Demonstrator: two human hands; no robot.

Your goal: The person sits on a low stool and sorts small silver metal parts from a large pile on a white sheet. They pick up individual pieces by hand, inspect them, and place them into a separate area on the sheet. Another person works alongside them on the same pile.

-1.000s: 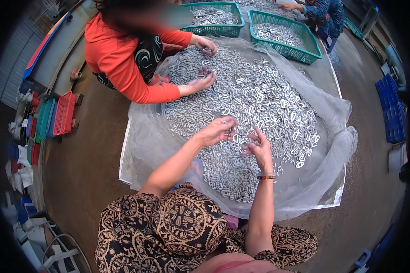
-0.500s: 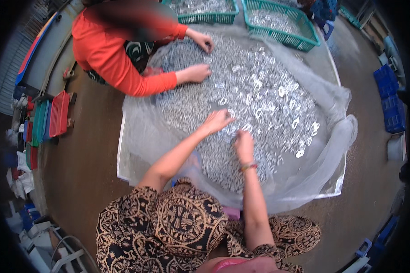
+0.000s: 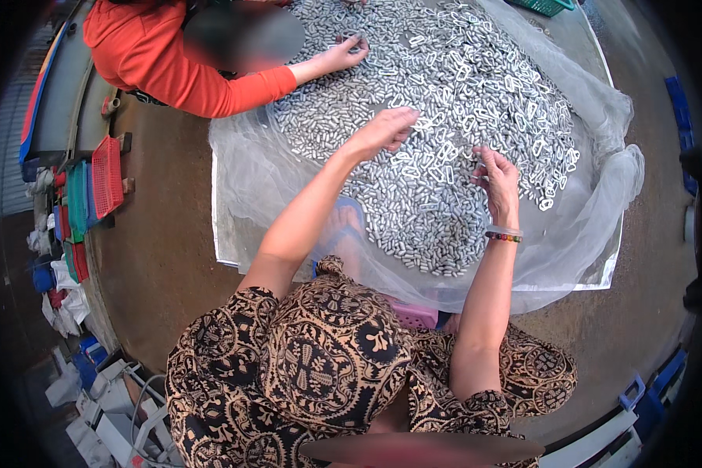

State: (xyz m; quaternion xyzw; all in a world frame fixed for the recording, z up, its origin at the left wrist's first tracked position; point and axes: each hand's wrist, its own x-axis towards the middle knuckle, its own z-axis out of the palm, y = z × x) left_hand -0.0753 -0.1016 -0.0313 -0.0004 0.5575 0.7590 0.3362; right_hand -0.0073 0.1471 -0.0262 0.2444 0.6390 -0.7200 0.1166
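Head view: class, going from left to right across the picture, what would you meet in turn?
Red basket → person's left hand → person's right hand → blue crate near the right rim.

Silvery-grey pellets [image 3: 433, 240] mid-frame, super orange-red sweatshirt [image 3: 152, 62] upper left, black clothes [image 3: 327, 366] with tan medallion print down bottom, red plastic basket [image 3: 106, 178] far left.

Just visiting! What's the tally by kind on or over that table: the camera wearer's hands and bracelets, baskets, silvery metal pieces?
Bare left hand and bare right hand: 2
Pale bracelet and multicoloured beaded bracelet: 2
Green plastic basket, cut off by the picture's top edge: 1
Small silver-grey metal pieces: too many to count
Total without the metal pieces: 5
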